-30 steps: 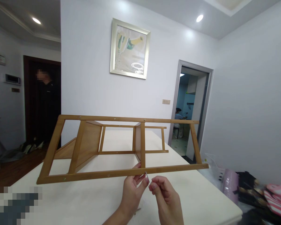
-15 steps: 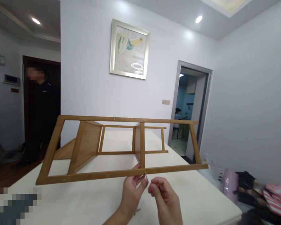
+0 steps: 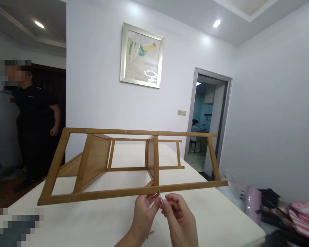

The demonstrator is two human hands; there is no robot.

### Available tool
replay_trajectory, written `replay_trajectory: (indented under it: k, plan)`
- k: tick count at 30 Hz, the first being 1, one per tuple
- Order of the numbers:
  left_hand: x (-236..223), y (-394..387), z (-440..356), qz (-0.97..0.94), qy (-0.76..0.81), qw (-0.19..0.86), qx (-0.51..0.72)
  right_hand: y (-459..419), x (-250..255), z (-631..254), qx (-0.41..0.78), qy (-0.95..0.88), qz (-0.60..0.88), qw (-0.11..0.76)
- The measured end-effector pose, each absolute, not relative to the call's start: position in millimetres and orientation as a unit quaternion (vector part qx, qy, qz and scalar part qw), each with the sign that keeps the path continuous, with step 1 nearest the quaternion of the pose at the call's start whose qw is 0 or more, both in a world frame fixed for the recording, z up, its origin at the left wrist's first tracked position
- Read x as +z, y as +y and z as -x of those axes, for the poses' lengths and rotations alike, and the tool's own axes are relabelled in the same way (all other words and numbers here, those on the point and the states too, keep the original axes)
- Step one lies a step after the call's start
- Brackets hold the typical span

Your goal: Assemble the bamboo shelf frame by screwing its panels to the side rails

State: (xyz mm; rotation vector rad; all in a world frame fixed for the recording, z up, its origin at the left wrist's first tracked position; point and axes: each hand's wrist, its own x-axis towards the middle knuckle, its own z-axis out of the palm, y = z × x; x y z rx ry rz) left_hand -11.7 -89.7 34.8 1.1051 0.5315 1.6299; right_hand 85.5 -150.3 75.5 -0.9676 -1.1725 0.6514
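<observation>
A bamboo shelf frame (image 3: pixel 100 193) lies on its side on a white table (image 3: pixel 92 219), with its ladder-like side facing me. My left hand (image 3: pixel 144 206) holds the frame's lower rail near the middle upright, thumb on top of the rail. My right hand (image 3: pixel 179 214) pinches a thin metal tool (image 3: pixel 159 195), perhaps a hex key, whose tip meets the underside of that rail beside my left fingers. Two shelf boards (image 3: pixel 95 161) are fixed between the frame's two sides.
A person in dark clothes (image 3: pixel 33 127) stands at the left by a dark doorway. At the right, beyond the table edge, lie a clear plastic bag (image 3: pixel 234 185), a pink roll (image 3: pixel 252 200) and striped fabric (image 3: pixel 304 219). An open doorway (image 3: pixel 208 130) is behind the frame.
The person at the left has stepped out from the doorway toward the room. My right hand has shifted slightly left with the tool; the frame stays almost still.
</observation>
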Motion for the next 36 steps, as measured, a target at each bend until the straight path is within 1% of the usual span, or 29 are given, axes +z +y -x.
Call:
replay_trajectory:
  k: [11, 17, 25, 32, 36]
  plan:
    - [34, -91, 13, -0.488, 0.217, 0.506, 0.677, -143, 51, -75, 0.192, -0.493, 0.450, 0.720]
    - [35, -92, 13, -0.487, 0.217, 0.510, 0.675, -143, 47, -75, 0.173, -0.522, 0.448, 0.705]
    - [39, -94, 13, -0.482, 0.226, 0.499, 0.684, -150, 62, -75, 0.228, -0.536, 0.427, 0.692]
    - [41, -95, 11, -0.473, 0.222, 0.503, 0.688, -149, 77, -94, 0.259, -0.615, 0.410, 0.622]
    - [40, -94, 12, -0.470, 0.227, 0.507, 0.686, -147, 80, -100, 0.267, -0.639, 0.399, 0.602]
